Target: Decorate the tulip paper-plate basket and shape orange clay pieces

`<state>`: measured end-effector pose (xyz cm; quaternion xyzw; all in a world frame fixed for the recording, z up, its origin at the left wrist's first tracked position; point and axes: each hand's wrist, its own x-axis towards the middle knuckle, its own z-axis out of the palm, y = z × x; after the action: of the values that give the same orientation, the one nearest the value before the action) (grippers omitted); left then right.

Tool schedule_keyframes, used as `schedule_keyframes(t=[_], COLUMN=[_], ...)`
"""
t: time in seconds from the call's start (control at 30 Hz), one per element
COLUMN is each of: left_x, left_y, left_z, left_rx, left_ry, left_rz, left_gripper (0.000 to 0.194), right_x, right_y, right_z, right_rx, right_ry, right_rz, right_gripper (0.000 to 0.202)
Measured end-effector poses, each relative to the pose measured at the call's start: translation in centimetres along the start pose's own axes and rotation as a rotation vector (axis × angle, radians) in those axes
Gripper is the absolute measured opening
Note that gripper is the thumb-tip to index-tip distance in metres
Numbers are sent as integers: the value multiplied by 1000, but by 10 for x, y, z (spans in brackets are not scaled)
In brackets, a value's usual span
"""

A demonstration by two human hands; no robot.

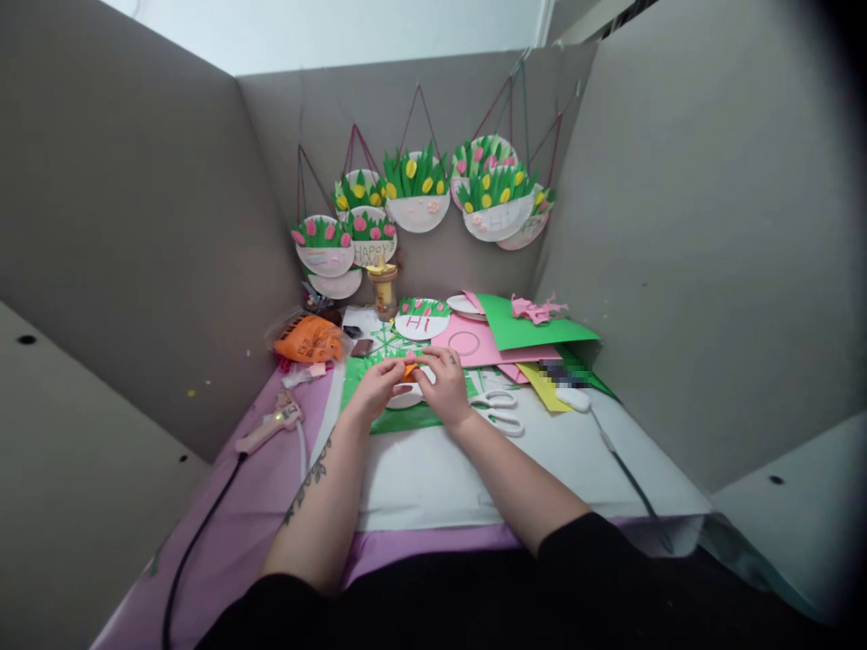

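Well in from the table's [433, 492] front edge, the left hand [384, 386] and right hand [442, 383] are both pinching this orange bit [410, 371] right between them, neither really nearer, by a plate [405, 397], long axis too tiny to call.

Facing you stands a grey partition [467, 262], two grey side panels [122, 208] flank your table [433, 487], and above appears a pale wall [379, 32].

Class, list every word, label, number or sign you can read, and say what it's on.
"HI": red letters, white plate on the table.
"HAPPY", probably: pink-flowered hanging plate; line beneath unreadable.
"HI", faint, probably: yellow-flowered hanging plate, right.
Too blurred: print on orange bag, writing on pinkish plate.
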<state>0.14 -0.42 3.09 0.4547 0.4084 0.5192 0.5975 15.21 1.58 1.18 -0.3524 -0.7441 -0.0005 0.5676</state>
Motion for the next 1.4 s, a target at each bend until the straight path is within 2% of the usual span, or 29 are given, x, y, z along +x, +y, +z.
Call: schedule_keyframes(t=[0.17, 0.33, 0.5, 0.63, 0.83, 1.03, 1.2, 1.4], left_x=[-1, -2, -1, -1, 0, 0, 2, 2], left_y=[0, 3, 2, 2, -1, -2, -4, -4], left_z=[0, 1, 1, 1, -1, -1, -2, -3], left_rx=[66, -2, 56, 43, 73, 23, 108, 30], left_ry=[20, -23, 13, -24, 21, -23, 29, -32], left_rz=[-8, -30, -24, -26, -27, -19, -32, -45], left_gripper=[42, 41, 40, 39, 42, 40, 42, 40], right_x=[-1, -1, -1, -1, -1, -1, -1, 0], right_y=[0, 0, -1, -1, 0, -1, -1, -1], right_z=[0, 0, 0, -1, 0, 1, 1, 0], right_rx=[3, -3, 0, 0, -30, -7, -4, -3], right_ry=[0, 4, 9, 11, -8, 5, -20, -7], right_rz=[-33, -8, -21, -2, -17, 0, -16, 1], right_gripper=[17, 18, 17, 15, 17, 16, 18, 17])
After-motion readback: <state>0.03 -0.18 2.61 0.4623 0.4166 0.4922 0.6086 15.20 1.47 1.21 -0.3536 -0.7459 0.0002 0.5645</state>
